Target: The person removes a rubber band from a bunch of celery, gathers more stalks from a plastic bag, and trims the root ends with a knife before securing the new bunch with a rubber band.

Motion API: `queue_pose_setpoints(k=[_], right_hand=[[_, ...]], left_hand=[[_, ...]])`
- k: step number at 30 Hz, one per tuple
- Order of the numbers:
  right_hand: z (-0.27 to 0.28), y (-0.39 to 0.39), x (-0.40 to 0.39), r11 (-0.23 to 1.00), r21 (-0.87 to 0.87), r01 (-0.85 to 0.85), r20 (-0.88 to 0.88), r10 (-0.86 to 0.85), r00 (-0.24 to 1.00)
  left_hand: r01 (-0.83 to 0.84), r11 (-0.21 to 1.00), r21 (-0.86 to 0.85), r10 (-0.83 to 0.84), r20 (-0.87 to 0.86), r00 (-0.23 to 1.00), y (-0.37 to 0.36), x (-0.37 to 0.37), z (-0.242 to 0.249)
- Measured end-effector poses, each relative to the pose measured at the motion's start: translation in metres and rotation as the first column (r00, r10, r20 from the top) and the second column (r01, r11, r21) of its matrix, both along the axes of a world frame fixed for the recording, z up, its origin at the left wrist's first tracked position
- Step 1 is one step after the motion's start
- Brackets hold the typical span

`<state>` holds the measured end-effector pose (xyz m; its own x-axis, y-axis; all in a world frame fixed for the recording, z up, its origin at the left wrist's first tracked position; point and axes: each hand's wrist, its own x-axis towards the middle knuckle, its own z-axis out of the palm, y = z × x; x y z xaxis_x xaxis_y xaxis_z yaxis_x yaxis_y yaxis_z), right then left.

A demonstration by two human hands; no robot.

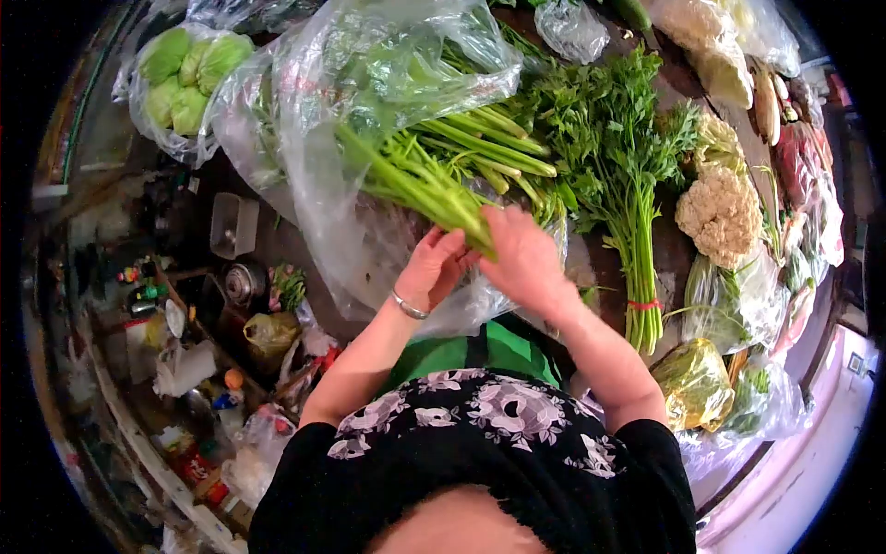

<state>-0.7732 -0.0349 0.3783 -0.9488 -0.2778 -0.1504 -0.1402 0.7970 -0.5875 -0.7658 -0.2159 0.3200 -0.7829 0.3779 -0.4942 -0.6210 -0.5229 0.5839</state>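
Note:
A bunch of green stalks [415, 191] reaches from a large clear plastic bag [318, 175] down to my hands. My right hand [521, 254] is closed round the lower end of the stalks. Close beside it, my left hand [436, 265] has its fingers curled at the stalk ends; whether they grip anything is hard to see. More loose stalks [498, 138] lie behind, partly under the plastic. To the right lies a leafy bunch [632, 231] tied with a red band [643, 305].
Cauliflower [720, 217] and a yellow bag [694, 383] are on the right. Bagged round green vegetables [189, 74] sit at the upper left. A clear plastic container [233, 225], a metal pot [245, 283] and assorted items are lower left.

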Motion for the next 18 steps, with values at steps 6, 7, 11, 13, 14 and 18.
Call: queue_pose_setpoints(k=[6,7,11,13,14,18], right_hand=[[-0.001,-0.019,0.028,0.993,-0.032,-0.118,-0.098,0.114,0.989],[0.004,-0.015,0.027,0.984,-0.034,-0.174,-0.022,0.173,0.985],[0.011,0.014,-0.012,0.962,-0.272,0.034,-0.111,-0.066,0.992],[0.007,0.027,-0.04,0.983,-0.176,0.055,-0.258,-0.1,0.961],[0.004,0.029,-0.053,0.986,-0.143,0.09,-0.303,-0.13,0.944],[-0.035,0.023,-0.101,0.993,-0.104,0.059,-0.438,-0.099,0.894]], left_hand=[[-0.12,0.98,0.156,0.102,0.121,0.987,0.002,0.004,0.002],[-0.132,0.976,0.176,0.107,0.144,0.984,0.001,0.004,0.0],[-0.18,0.969,0.167,0.15,0.178,0.973,-0.001,0.006,0.003],[-0.171,0.975,0.144,0.144,0.176,0.974,-0.001,0.005,0.016],[-0.162,0.979,0.121,0.139,0.179,0.974,-0.001,0.006,0.025],[-0.148,0.989,-0.004,0.147,0.156,0.977,-0.013,0.012,0.049]])
